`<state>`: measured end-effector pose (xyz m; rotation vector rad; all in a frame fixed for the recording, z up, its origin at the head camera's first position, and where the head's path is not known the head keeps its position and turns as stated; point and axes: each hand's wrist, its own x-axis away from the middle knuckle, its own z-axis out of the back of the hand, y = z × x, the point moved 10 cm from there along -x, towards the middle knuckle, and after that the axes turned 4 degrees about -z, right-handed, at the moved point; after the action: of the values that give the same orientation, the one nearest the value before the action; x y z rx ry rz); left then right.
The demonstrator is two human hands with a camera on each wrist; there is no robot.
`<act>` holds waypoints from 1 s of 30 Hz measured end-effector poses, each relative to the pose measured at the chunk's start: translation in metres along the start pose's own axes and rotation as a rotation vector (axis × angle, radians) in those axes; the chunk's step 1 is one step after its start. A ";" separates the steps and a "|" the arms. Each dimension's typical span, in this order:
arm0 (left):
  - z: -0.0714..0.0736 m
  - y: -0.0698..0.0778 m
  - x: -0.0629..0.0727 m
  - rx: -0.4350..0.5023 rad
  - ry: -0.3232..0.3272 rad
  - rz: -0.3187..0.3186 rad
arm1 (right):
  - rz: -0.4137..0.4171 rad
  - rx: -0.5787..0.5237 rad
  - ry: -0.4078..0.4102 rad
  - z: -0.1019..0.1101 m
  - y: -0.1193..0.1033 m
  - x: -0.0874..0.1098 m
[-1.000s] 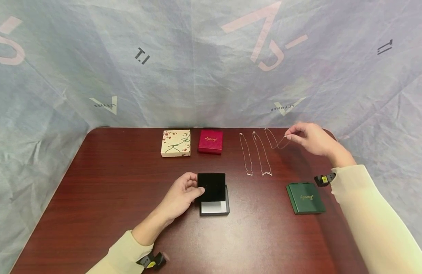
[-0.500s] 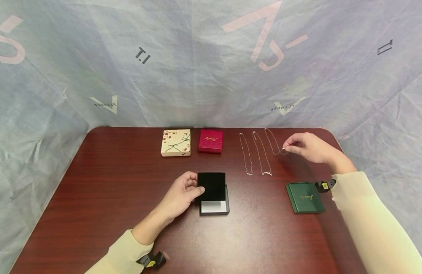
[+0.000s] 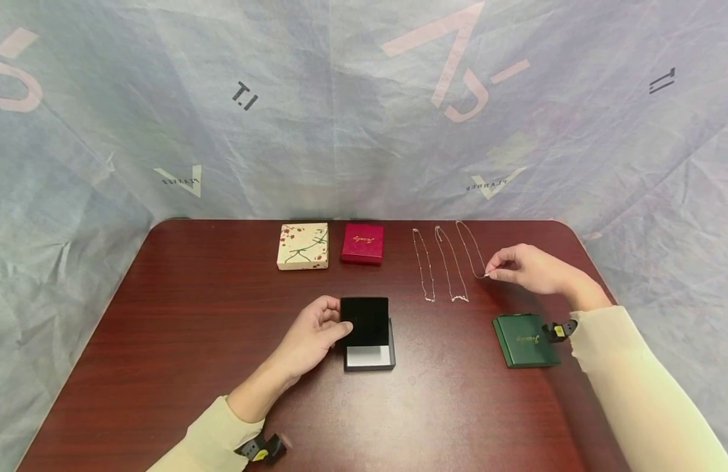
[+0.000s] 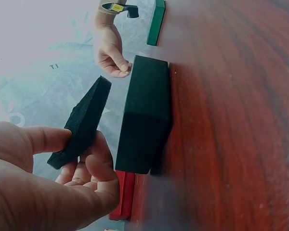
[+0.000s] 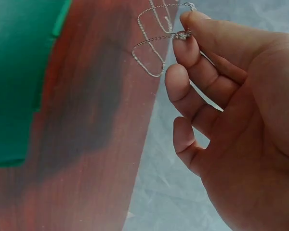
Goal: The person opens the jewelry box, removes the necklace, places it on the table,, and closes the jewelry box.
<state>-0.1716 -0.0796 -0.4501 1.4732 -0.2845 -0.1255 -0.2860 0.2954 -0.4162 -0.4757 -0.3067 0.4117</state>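
Observation:
My left hand (image 3: 311,334) pinches a thin black foam pad (image 4: 84,122) between thumb and fingers. In the head view the pad is raised over a small open dark box (image 3: 392,359), whose pale inside shows below the pad. At the back right, my right hand (image 3: 532,269) pinches the near end of a fine chain necklace (image 5: 181,35) between thumb and forefinger. The far part of this chain lies on the table. Left of it, two more necklaces are laid out lengthwise, one with a pendant (image 3: 460,299) of small pieces and one with a smaller pendant (image 3: 430,300).
A cream floral box (image 3: 303,247) and a red box (image 3: 363,244) stand at the back of the brown table (image 3: 163,341). A green box (image 3: 526,341) lies below my right wrist. A grey cloth backdrop (image 3: 364,144) borders the table's back edge.
My right hand has come nearer and slightly left, drawing the necklace's near end with it, so the chain now lies longer and straighter. My left hand and the foam pad have stayed still.

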 end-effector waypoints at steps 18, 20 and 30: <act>0.000 -0.001 -0.001 -0.002 -0.004 -0.001 | 0.014 -0.013 -0.149 -0.034 0.006 0.005; 0.000 -0.002 -0.001 -0.004 -0.003 -0.002 | 0.024 -0.019 -0.157 -0.036 0.005 0.006; -0.001 -0.002 -0.002 0.001 -0.008 -0.004 | 0.031 -0.036 -0.178 -0.042 0.005 0.006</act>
<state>-0.1731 -0.0787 -0.4528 1.4748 -0.2878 -0.1343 -0.2667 0.2861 -0.4528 -0.4798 -0.4801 0.4803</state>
